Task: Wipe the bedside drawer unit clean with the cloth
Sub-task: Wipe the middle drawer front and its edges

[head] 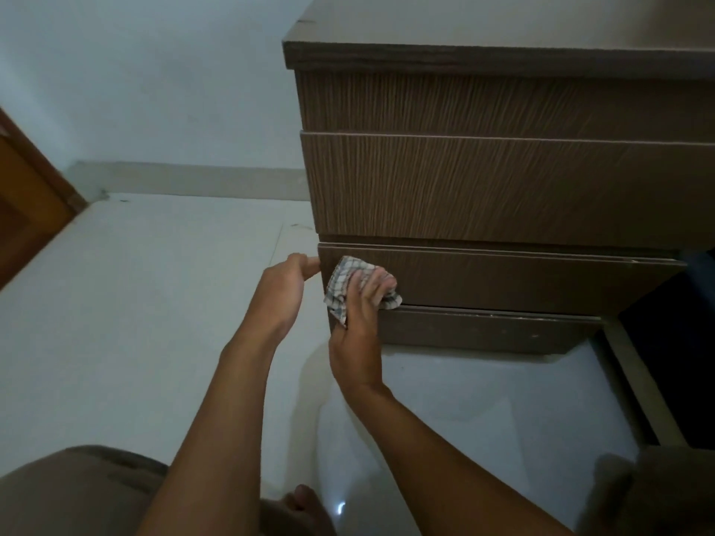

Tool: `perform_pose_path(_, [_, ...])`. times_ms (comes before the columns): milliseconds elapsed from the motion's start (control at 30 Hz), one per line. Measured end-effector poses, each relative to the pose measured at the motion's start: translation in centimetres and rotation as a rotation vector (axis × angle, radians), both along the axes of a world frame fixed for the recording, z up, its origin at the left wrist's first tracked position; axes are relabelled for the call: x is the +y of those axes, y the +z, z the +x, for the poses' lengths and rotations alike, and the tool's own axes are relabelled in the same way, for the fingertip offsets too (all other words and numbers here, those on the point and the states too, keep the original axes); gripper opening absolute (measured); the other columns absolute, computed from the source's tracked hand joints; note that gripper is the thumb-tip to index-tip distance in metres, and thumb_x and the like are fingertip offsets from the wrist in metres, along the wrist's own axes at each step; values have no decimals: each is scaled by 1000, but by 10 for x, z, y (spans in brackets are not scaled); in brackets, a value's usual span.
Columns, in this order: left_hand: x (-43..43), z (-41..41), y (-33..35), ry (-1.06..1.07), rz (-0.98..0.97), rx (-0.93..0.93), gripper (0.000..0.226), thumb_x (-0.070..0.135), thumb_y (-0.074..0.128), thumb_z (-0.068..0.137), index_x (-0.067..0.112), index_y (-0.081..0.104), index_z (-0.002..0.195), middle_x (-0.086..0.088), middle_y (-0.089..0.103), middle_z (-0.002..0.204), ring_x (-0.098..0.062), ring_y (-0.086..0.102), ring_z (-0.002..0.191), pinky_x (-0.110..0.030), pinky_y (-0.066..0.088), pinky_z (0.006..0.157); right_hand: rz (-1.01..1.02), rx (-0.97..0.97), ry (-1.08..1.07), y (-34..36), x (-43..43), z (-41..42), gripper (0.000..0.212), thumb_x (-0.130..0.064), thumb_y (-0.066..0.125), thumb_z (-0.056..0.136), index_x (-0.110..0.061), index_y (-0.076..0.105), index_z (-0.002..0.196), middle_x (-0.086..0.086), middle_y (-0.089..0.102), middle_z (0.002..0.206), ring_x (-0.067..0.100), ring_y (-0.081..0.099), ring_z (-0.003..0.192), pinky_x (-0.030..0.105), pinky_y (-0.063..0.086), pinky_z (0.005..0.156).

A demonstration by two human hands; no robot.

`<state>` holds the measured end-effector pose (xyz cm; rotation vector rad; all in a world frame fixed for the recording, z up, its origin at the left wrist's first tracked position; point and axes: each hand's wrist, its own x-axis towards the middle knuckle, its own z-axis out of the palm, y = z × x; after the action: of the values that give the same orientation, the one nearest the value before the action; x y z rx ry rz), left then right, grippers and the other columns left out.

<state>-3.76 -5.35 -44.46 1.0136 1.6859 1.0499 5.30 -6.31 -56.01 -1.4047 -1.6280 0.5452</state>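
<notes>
Checked cloth (341, 282) gripped in right hand (358, 342) against drawer unit (503, 179) front, left hand (284, 292) relaxed, touching its left edge

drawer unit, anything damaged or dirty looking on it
Two small things on the drawer unit: a dark nick at the left edge of its top, and pale dust specks along the plinth ledge below the bottom drawer, right of the cloth that the right hand holds.

Drawer unit (503, 179) cut off right; left hand (288, 282) fingertips hidden behind its corner; cloth (339, 292) partly under right hand (358, 334)
</notes>
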Motion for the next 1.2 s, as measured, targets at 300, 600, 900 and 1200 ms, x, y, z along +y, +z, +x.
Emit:
perform_pose_path(300, [6, -7, 3, 12, -16, 58, 46, 34, 24, 100, 20, 67, 107, 1, 71, 110, -18, 58, 114, -35, 34, 104, -337, 385, 217, -7, -56, 14, 69, 7, 38, 92, -43, 33, 140, -10, 40, 150, 2, 36, 137, 37, 33, 113])
perform_pose_path(600, [-3, -5, 8, 20, 0, -54, 46, 28, 23, 98, 21, 68, 100, 0, 70, 106, -11, 62, 104, -42, 36, 111, 169, 134, -51, 47, -13, 25, 84, 19, 43, 82, -21, 15, 151, -7, 7, 160, 10, -2, 148, 44, 22, 118])
perform_pose_path(900, [-2, -7, 5, 45, 3, -176, 51, 29, 22, 99, 10, 69, 102, -9, 72, 103, -22, 61, 106, -40, 39, 101, 171, -66, 166, 29, -30, 28, 78, 13, 65, 76, -18, 41, 144, -10, 33, 150, 3, 21, 144, 37, 29, 116])
perform_pose_path(1200, [-1, -10, -5, 98, 24, -283, 44, 29, 20, 95, 14, 61, 100, -3, 74, 86, -20, 65, 97, -42, 42, 96, 411, -402, -35, 81, 2, 23, 63, 7, 60, 70, -12, 59, 130, 1, 60, 133, 19, 47, 129, 40, 21, 117])
